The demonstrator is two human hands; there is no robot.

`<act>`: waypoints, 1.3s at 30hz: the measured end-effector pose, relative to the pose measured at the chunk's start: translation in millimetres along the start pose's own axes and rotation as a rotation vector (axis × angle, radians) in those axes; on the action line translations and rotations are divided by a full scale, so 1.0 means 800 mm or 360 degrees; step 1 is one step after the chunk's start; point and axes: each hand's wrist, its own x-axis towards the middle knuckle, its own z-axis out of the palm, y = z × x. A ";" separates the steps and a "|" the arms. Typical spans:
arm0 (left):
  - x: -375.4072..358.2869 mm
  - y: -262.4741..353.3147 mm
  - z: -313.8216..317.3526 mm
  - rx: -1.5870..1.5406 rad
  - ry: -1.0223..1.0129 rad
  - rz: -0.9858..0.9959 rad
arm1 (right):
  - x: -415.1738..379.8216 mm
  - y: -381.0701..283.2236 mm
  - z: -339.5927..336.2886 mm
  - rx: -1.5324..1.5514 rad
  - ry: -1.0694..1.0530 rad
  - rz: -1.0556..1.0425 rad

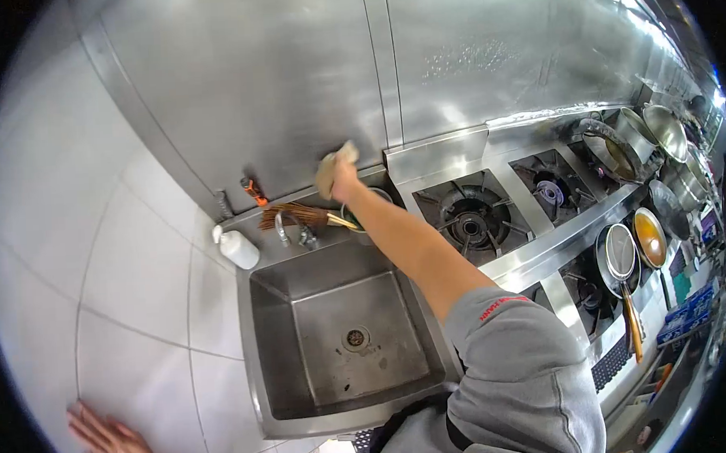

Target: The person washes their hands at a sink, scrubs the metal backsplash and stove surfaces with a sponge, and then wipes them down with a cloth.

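My right hand (346,182) presses a beige cloth (326,174) against the lower part of the steel wall panel (251,77), behind the sink. Its fingers are wrapped in the cloth and partly hidden by it. Below that hand, a bundle of brown twigs like a whisk broom (298,214) lies behind the curved tap (282,228). A round container (386,195) is half covered by my right forearm. Far to the lower left, my left hand (112,445) rests flat on the white tiled wall (143,382), fingers apart, holding nothing.
A steel sink (253,336) lies below my arm. A white pump bottle (238,249) stands at its back left corner, near an orange-handled tool (254,191). To the right is a gas stove (506,262) with a strainer (620,252) and several pans.
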 end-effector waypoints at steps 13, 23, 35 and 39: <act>0.016 -0.041 0.130 -0.0903 0.0874 0.0663 | -0.500 -0.005 -0.078 0.0274 -0.1365 0.0842; -0.153 0.065 0.192 -0.2978 -0.0542 0.1791 | -0.817 -0.006 -0.320 0.0222 -0.0807 0.0437; -0.644 -0.077 0.146 -0.3026 -0.2155 0.2907 | -0.990 0.014 -0.477 -0.0131 -0.0477 0.0484; -0.673 -0.097 0.113 -0.3191 -0.2217 0.2909 | -1.014 -0.030 -0.507 -0.0120 -0.0489 0.0403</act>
